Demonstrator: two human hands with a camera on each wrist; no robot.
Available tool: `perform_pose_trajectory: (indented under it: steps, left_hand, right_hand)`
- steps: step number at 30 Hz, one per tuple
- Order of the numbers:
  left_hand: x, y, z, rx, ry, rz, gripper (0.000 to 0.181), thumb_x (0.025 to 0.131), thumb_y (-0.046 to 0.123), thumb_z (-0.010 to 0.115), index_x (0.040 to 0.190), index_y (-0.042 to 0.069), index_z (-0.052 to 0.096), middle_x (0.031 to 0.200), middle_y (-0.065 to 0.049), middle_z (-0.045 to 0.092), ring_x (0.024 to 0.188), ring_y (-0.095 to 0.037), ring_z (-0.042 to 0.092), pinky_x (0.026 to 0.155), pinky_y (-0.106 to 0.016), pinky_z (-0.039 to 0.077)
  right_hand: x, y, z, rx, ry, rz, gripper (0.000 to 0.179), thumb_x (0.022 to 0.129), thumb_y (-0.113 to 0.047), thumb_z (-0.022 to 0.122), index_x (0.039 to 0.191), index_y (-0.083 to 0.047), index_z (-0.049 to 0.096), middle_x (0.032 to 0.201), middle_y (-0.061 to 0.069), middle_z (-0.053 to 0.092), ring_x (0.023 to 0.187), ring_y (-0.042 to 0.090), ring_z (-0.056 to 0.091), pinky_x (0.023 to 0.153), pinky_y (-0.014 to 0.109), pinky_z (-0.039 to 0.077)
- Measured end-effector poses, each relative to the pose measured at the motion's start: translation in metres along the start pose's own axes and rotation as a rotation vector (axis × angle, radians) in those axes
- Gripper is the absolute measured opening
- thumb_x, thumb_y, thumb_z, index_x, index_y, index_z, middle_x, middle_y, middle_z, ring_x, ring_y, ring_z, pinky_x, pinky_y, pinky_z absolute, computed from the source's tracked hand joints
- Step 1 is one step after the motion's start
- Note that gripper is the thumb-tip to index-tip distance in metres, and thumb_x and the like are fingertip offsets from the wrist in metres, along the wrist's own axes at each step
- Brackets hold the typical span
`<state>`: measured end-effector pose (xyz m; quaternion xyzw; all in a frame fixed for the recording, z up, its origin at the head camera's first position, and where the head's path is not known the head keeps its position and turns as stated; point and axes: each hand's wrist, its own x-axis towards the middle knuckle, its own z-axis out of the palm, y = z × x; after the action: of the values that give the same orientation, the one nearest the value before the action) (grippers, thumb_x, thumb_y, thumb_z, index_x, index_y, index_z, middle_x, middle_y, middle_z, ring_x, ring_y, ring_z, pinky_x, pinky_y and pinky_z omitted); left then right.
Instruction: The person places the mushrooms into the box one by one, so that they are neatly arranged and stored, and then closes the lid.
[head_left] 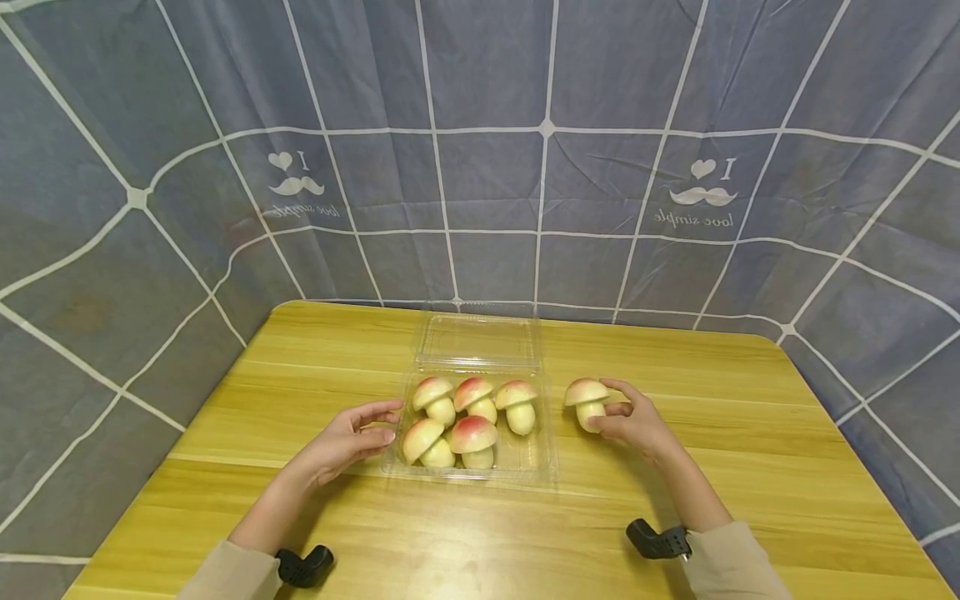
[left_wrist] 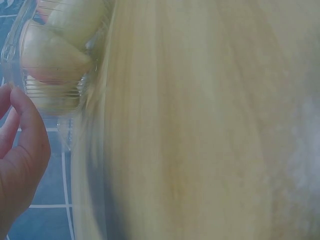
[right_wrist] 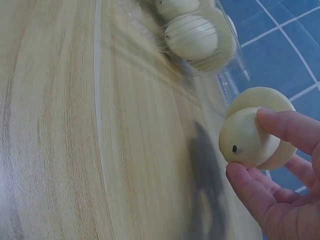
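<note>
Right of the clear plastic box point(head_left: 543, 454), my right hand point(head_left: 637, 423) holds a toy mushroom point(head_left: 587, 393) by its pale stem, thumb and fingers on either side. The right wrist view shows the stem end of this mushroom point(right_wrist: 247, 137), with a small dark spot. My left hand point(head_left: 348, 437) is at the left side of the box, fingers loosely bent and fingertips right at its rim. In the left wrist view, the left hand point(left_wrist: 22, 150) is beside the box wall. Inside the box lie several similar mushrooms point(head_left: 474, 433), cream with red-tinged caps.
The box's transparent lid point(head_left: 480, 337) is folded back on the wooden table point(head_left: 465, 533). A grey curtain point(head_left: 487, 183) with white lines hangs behind and along the sides. Both wrists wear black devices, one below the left hand point(head_left: 306, 567), the other below the right point(head_left: 656, 542).
</note>
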<state>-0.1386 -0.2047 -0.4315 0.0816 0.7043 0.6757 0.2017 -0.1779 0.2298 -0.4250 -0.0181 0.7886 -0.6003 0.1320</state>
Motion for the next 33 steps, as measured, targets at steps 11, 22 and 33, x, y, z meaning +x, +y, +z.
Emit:
perform_pose_trajectory:
  steps: [11, 22, 33]
  left_hand:
    - [0.0, 0.001, 0.0, -0.001, 0.0, -0.006, 0.06, 0.091, 0.008, 0.059, 0.141, -0.009, 0.03, 0.129, -0.025, 0.037, 0.098, -0.012, 0.053, 0.08, -0.024, 0.049]
    - [0.001, 0.002, 0.0, -0.004, -0.002, -0.003, 0.061, 0.09, 0.007, 0.06, 0.141, -0.009, 0.028, 0.125, -0.021, 0.04, 0.095, -0.01, 0.054, 0.078, -0.022, 0.049]
    - [0.0, 0.0, 0.0, 0.002, -0.004, -0.003, 0.062, 0.09, 0.009, 0.061, 0.14, -0.01, 0.029, 0.129, -0.026, 0.037, 0.098, -0.011, 0.054, 0.08, -0.023, 0.049]
  right_hand:
    - [-0.003, -0.002, 0.002, 0.005, -0.023, -0.022, 0.077, 0.08, -0.006, 0.07, 0.143, -0.001, 0.027, 0.1, 0.02, 0.061, 0.08, 0.018, 0.062, 0.075, 0.039, 0.053]
    - [-0.008, -0.009, 0.005, 0.01, -0.046, -0.035, 0.076, 0.08, -0.006, 0.07, 0.144, -0.001, 0.028, 0.101, 0.02, 0.061, 0.081, 0.018, 0.062, 0.077, 0.039, 0.052]
    - [-0.012, -0.011, 0.007, 0.004, -0.061, -0.043, 0.077, 0.08, -0.009, 0.071, 0.144, -0.003, 0.028, 0.105, 0.021, 0.06, 0.084, 0.021, 0.062, 0.08, 0.04, 0.051]
